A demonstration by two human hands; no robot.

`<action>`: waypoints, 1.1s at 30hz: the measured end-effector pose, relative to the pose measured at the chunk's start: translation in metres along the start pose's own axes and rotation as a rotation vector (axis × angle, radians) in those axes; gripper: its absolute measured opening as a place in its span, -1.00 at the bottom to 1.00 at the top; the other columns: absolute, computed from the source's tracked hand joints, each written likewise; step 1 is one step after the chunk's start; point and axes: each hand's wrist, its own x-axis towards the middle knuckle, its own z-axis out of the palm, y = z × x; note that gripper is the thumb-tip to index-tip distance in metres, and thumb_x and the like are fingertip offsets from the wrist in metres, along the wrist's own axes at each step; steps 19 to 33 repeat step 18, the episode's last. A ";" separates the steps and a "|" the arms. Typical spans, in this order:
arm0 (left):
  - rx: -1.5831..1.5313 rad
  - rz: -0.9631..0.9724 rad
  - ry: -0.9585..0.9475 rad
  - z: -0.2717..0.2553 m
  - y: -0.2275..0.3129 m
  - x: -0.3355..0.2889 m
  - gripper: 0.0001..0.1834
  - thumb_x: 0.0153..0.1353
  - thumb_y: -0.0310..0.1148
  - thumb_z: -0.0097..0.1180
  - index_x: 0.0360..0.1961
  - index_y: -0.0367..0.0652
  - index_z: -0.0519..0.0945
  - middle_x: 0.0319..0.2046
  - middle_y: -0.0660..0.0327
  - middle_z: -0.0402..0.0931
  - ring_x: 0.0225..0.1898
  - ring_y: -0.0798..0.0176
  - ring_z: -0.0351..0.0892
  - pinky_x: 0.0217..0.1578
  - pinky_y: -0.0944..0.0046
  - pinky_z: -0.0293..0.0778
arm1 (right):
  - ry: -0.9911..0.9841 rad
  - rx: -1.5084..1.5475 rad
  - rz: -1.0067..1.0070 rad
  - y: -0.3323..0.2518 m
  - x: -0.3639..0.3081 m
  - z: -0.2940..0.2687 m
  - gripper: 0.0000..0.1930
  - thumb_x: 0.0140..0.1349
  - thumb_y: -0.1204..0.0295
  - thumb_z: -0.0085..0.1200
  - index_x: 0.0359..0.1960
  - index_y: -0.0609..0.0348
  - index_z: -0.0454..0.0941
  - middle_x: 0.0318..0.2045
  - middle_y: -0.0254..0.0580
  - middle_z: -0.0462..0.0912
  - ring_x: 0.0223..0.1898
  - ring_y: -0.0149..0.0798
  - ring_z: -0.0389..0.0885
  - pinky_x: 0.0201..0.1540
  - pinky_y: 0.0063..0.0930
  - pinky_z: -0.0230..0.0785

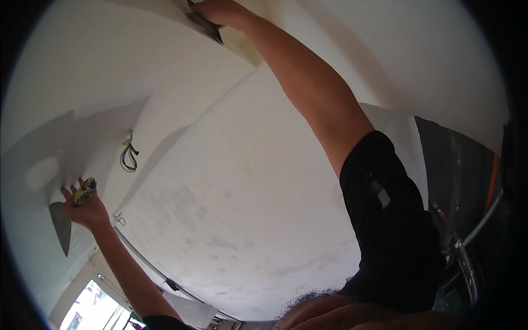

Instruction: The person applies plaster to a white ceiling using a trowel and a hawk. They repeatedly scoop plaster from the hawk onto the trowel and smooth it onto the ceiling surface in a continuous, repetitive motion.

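At the left, my left hand [89,208] is closed round the worn, speckled handle [84,192] of a pointed trowel. The trowel's grey blade [61,228] sticks out beside the fingers, its tip toward the lower edge. My right arm reaches far up to the top edge. There my right hand [223,12] grips a flat, dark-bladed plastering trowel [207,26], held close against the pale ceiling surface [247,49]. Whether the blade touches the surface along its whole length I cannot tell. The upper part of this trowel is cut off by the picture's edge.
A loop of loose electric wires [129,157] hangs from the surface between my arms. Smaller wire ends [119,219] stick out below it. A large white, stained panel [247,181] fills the middle. A bright window [96,308] is at the lower left, with pipes [466,264] at the right.
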 end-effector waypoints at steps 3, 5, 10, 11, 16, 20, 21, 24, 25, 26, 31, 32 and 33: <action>-0.011 -0.001 0.018 0.007 -0.001 -0.005 -0.49 0.41 -0.14 -0.28 0.28 -0.11 0.36 0.29 0.07 0.25 0.39 -0.03 0.25 0.37 -0.18 0.25 | -0.017 0.016 -0.071 -0.011 -0.006 -0.005 -0.54 0.27 -0.01 0.01 -0.19 0.12 0.73 -0.15 -0.15 0.75 -0.15 -0.19 0.74 -0.11 -0.29 0.59; -0.007 0.002 0.029 0.009 0.001 -0.007 -0.49 0.42 -0.13 -0.29 0.29 -0.12 0.36 0.31 0.07 0.24 0.41 -0.03 0.23 0.37 -0.17 0.25 | 0.008 0.056 -0.072 -0.021 -0.017 -0.007 -0.55 0.26 0.00 0.02 -0.20 0.13 0.73 -0.16 -0.14 0.75 -0.14 -0.20 0.75 -0.10 -0.30 0.59; 0.001 0.023 -0.005 0.007 0.002 -0.007 -0.47 0.46 -0.08 -0.27 0.30 -0.14 0.34 0.34 0.08 0.21 0.44 -0.03 0.20 0.38 -0.17 0.24 | 0.001 0.067 -0.093 -0.045 -0.024 -0.012 -0.58 0.24 0.08 0.05 -0.20 0.17 0.74 -0.22 -0.12 0.77 -0.17 -0.21 0.77 -0.07 -0.31 0.55; 0.016 0.037 0.006 0.015 0.002 -0.016 -0.47 0.47 -0.06 -0.26 0.30 -0.14 0.34 0.34 0.08 0.21 0.44 -0.02 0.20 0.38 -0.16 0.24 | 0.006 0.053 -0.101 -0.050 -0.026 -0.015 -0.57 0.26 0.06 0.03 -0.18 0.17 0.74 -0.20 -0.11 0.76 -0.16 -0.20 0.77 -0.06 -0.31 0.55; -0.060 0.000 -0.005 -0.013 -0.005 0.007 -0.46 0.41 0.02 -0.07 0.28 -0.05 0.39 0.27 0.15 0.28 0.38 0.02 0.25 0.37 -0.15 0.24 | 0.023 0.002 -0.151 -0.076 -0.039 -0.024 -0.51 0.34 0.00 -0.05 -0.06 0.14 0.72 -0.12 -0.06 0.76 -0.16 -0.18 0.78 0.01 -0.29 0.52; -0.060 -0.008 -0.023 -0.018 -0.008 0.012 -0.37 0.39 0.02 -0.02 0.40 0.01 0.32 0.35 0.19 0.24 0.40 0.03 0.23 0.40 -0.15 0.21 | 0.026 -0.011 -0.163 -0.083 -0.041 -0.027 -0.50 0.36 -0.01 -0.06 -0.04 0.14 0.72 -0.10 -0.05 0.76 -0.15 -0.17 0.78 0.03 -0.29 0.52; -0.060 -0.008 -0.023 -0.018 -0.008 0.012 -0.37 0.39 0.02 -0.02 0.40 0.01 0.32 0.35 0.19 0.24 0.40 0.03 0.23 0.40 -0.15 0.21 | 0.026 -0.011 -0.163 -0.083 -0.041 -0.027 -0.50 0.36 -0.01 -0.06 -0.04 0.14 0.72 -0.10 -0.05 0.76 -0.15 -0.17 0.78 0.03 -0.29 0.52; -0.060 -0.008 -0.023 -0.018 -0.008 0.012 -0.37 0.39 0.02 -0.02 0.40 0.01 0.32 0.35 0.19 0.24 0.40 0.03 0.23 0.40 -0.15 0.21 | 0.026 -0.011 -0.163 -0.083 -0.041 -0.027 -0.50 0.36 -0.01 -0.06 -0.04 0.14 0.72 -0.10 -0.05 0.76 -0.15 -0.17 0.78 0.03 -0.29 0.52; -0.060 -0.008 -0.023 -0.018 -0.008 0.012 -0.37 0.39 0.02 -0.02 0.40 0.01 0.32 0.35 0.19 0.24 0.40 0.03 0.23 0.40 -0.15 0.21 | 0.026 -0.011 -0.163 -0.083 -0.041 -0.027 -0.50 0.36 -0.01 -0.06 -0.04 0.14 0.72 -0.10 -0.05 0.76 -0.15 -0.17 0.78 0.03 -0.29 0.52; -0.060 -0.008 -0.023 -0.018 -0.008 0.012 -0.37 0.39 0.02 -0.02 0.40 0.01 0.32 0.35 0.19 0.24 0.40 0.03 0.23 0.40 -0.15 0.21 | 0.026 -0.011 -0.163 -0.083 -0.041 -0.027 -0.50 0.36 -0.01 -0.06 -0.04 0.14 0.72 -0.10 -0.05 0.76 -0.15 -0.17 0.78 0.03 -0.29 0.52; -0.060 -0.008 -0.023 -0.018 -0.008 0.012 -0.37 0.39 0.02 -0.02 0.40 0.01 0.32 0.35 0.19 0.24 0.40 0.03 0.23 0.40 -0.15 0.21 | 0.026 -0.011 -0.163 -0.083 -0.041 -0.027 -0.50 0.36 -0.01 -0.06 -0.04 0.14 0.72 -0.10 -0.05 0.76 -0.15 -0.17 0.78 0.03 -0.29 0.52; -0.060 -0.008 -0.023 -0.018 -0.008 0.012 -0.37 0.39 0.02 -0.02 0.40 0.01 0.32 0.35 0.19 0.24 0.40 0.03 0.23 0.40 -0.15 0.21 | 0.026 -0.011 -0.163 -0.083 -0.041 -0.027 -0.50 0.36 -0.01 -0.06 -0.04 0.14 0.72 -0.10 -0.05 0.76 -0.15 -0.17 0.78 0.03 -0.29 0.52; -0.060 -0.008 -0.023 -0.018 -0.008 0.012 -0.37 0.39 0.02 -0.02 0.40 0.01 0.32 0.35 0.19 0.24 0.40 0.03 0.23 0.40 -0.15 0.21 | 0.026 -0.011 -0.163 -0.083 -0.041 -0.027 -0.50 0.36 -0.01 -0.06 -0.04 0.14 0.72 -0.10 -0.05 0.76 -0.15 -0.17 0.78 0.03 -0.29 0.52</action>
